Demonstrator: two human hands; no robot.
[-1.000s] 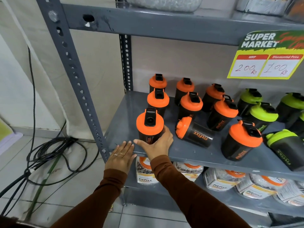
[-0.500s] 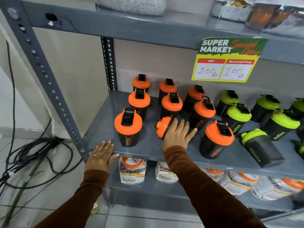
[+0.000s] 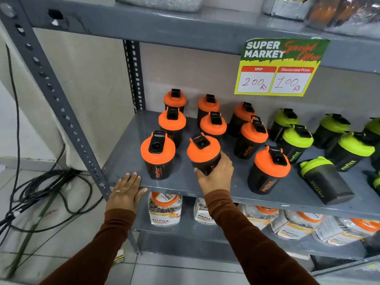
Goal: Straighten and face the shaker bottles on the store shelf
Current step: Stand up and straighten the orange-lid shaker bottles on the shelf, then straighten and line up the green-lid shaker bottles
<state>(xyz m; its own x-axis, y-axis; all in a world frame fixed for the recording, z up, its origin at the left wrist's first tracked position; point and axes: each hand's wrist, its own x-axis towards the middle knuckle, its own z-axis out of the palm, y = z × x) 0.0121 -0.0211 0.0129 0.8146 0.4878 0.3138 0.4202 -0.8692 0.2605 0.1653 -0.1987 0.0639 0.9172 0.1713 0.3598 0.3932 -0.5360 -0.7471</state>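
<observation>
Head view, single camera; I log the following.

1. Right hand: curled around the black body of an orange-lidded shaker bottle, thumb on its near-left side, fingers wrapped behind. The bottle is tilted, lid leaning toward the left and toward me; I cannot tell whether its base touches the shelf.

2. Left hand: flat and empty, fingers spread, palm resting on the front edge of the grey shelf, beside the upright post.

3. Front-left orange bottle: upright, between the two hands, just left of the held bottle, logo facing me.

4. Front-right orange bottle: upright, just right of the right hand, logo facing front.

5. Rear orange bottles: six, upright, in loose rows beyond the right hand.

6. Green-lidded bottles: several upright, well right of the right hand; one fallen green bottle lies on its side near the shelf front, lid pointing left and back.

7. Price card: above the right hand, hanging from the upper shelf, marked 200 and 100.

8. Packaged jars: on the shelf below both hands.

9. Cables: on the floor left of the left hand.
</observation>
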